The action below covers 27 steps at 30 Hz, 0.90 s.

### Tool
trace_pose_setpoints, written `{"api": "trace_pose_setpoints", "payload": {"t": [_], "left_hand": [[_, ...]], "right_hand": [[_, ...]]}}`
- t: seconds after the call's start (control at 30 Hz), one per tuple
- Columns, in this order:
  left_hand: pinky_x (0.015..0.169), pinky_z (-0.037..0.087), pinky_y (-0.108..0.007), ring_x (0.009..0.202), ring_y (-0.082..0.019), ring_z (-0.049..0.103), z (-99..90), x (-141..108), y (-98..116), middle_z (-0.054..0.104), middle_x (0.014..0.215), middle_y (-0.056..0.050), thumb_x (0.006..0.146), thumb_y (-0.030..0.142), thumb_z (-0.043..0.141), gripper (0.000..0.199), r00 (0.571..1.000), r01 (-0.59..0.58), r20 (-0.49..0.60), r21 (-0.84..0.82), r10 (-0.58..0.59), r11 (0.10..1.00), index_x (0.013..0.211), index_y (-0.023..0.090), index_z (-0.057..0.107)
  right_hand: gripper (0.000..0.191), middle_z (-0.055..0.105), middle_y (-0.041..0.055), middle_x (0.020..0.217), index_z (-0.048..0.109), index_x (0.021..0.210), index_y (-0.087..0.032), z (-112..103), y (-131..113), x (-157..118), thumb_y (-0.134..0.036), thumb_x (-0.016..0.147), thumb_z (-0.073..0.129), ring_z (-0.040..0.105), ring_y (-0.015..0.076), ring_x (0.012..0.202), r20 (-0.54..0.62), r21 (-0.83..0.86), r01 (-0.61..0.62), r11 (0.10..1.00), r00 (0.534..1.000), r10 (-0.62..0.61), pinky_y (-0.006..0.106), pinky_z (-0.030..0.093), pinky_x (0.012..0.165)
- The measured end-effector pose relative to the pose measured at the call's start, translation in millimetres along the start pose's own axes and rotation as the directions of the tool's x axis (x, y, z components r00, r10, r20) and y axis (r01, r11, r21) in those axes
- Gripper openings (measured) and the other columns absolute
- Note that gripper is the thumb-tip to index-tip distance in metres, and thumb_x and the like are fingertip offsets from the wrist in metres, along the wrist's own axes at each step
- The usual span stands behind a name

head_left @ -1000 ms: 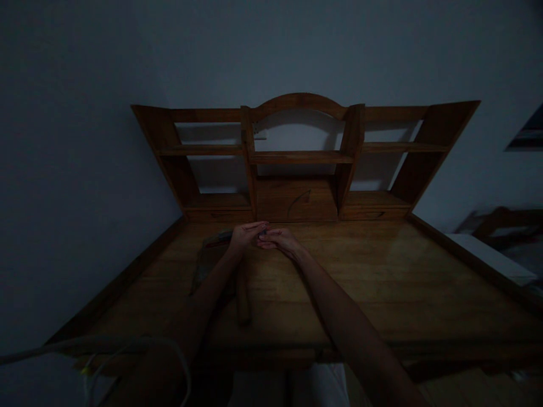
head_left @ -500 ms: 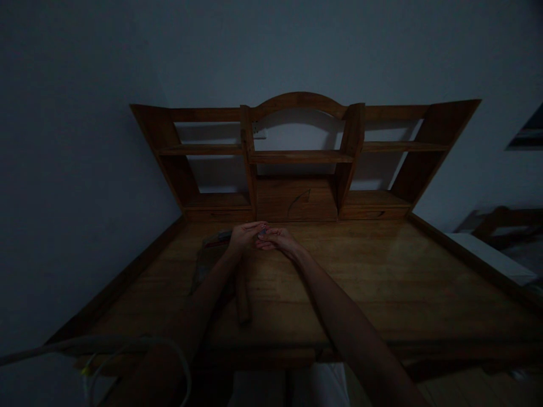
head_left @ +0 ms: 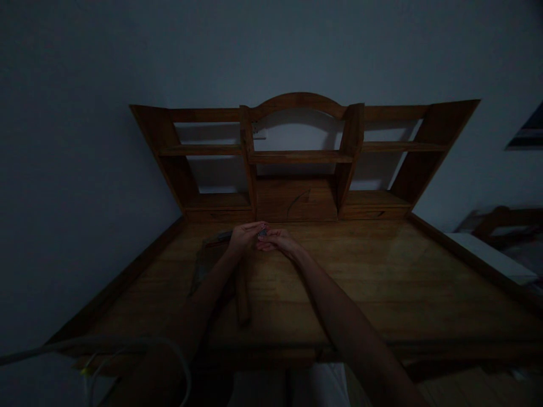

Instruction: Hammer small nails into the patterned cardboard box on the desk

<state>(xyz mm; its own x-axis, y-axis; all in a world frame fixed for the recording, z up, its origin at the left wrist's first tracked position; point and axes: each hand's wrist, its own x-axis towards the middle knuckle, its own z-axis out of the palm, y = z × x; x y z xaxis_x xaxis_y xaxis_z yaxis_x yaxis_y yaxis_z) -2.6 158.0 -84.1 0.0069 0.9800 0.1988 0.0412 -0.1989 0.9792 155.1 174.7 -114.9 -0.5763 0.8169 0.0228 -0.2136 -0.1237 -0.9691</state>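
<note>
Over the far middle of the wooden desk, my two hands meet around a small striped piece, dark and light; its kind is too small and dim to make out. My left hand is closed on its left side, and my right hand pinches it from the right. Under and beside my left forearm lies a dark flat bundle or pouch, partly hidden. A wooden bar rests just right of that forearm.
A wooden shelf unit stands at the desk's back against the wall. A pale cable crosses the lower left. A white surface is beyond the desk's right edge.
Both hands keep nearly the same place. The striped piece shows slightly differently between the fingers, which have shifted a little.
</note>
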Motion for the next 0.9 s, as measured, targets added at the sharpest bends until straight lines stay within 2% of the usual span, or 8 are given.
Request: {"api": "trace_pose_setpoints", "payload": {"t": [0.27, 0.43, 0.63, 0.9], "left_hand": [[0.093, 0.049, -0.038, 0.098, -0.027, 0.066, -3.2, 2, 0, 0.073, 0.101, -0.013, 0.059, 0.050, 0.078, 0.056, 1.000, 0.016, -0.002, -0.056, -0.017, 0.998, 0.099, 0.012, 0.073], [0.090, 0.050, -0.037, 0.093, -0.026, 0.068, -3.8, 5, -2, 0.073, 0.100, -0.014, 0.059, 0.051, 0.078, 0.055, 1.000, 0.009, -0.017, -0.073, -0.010, 0.997, 0.096, 0.011, 0.072], [0.087, 0.052, -0.037, 0.093, -0.026, 0.068, -3.7, 3, -4, 0.073, 0.101, -0.015, 0.060, 0.051, 0.078, 0.055, 1.000, 0.001, -0.024, -0.095, -0.004, 0.995, 0.098, 0.012, 0.071], [0.087, 0.052, -0.037, 0.093, -0.026, 0.068, -4.2, 8, -11, 0.073, 0.100, -0.015, 0.056, 0.052, 0.080, 0.057, 1.000, 0.015, -0.015, -0.107, -0.016, 0.994, 0.096, 0.011, 0.071]], "right_hand": [[0.038, 0.073, 0.0114, 0.091, 0.071, 0.089, -0.012, -1, 2, 1, -0.042, 0.066, 0.080, 0.070, 0.0168, 0.078, -0.021, 0.056, 0.024, 0.998, 1.000, -0.023, 0.028, 0.055, 0.077], [0.040, 0.073, 0.0118, 0.091, 0.071, 0.092, -0.012, 2, 0, 1, -0.046, 0.071, 0.075, 0.069, 0.0174, 0.080, -0.034, 0.082, 0.022, 0.996, 0.999, -0.019, 0.030, 0.055, 0.080], [0.036, 0.073, 0.0102, 0.086, 0.072, 0.086, -0.011, 6, -1, 1, -0.037, 0.063, 0.082, 0.069, 0.0160, 0.076, -0.052, 0.078, 0.044, 0.996, 0.998, -0.040, 0.029, 0.054, 0.080], [0.039, 0.073, 0.0095, 0.080, 0.073, 0.085, -0.010, 5, 1, 3, -0.036, 0.058, 0.085, 0.068, 0.0149, 0.070, -0.055, 0.070, 0.028, 0.997, 0.998, -0.024, 0.029, 0.055, 0.077]]}}
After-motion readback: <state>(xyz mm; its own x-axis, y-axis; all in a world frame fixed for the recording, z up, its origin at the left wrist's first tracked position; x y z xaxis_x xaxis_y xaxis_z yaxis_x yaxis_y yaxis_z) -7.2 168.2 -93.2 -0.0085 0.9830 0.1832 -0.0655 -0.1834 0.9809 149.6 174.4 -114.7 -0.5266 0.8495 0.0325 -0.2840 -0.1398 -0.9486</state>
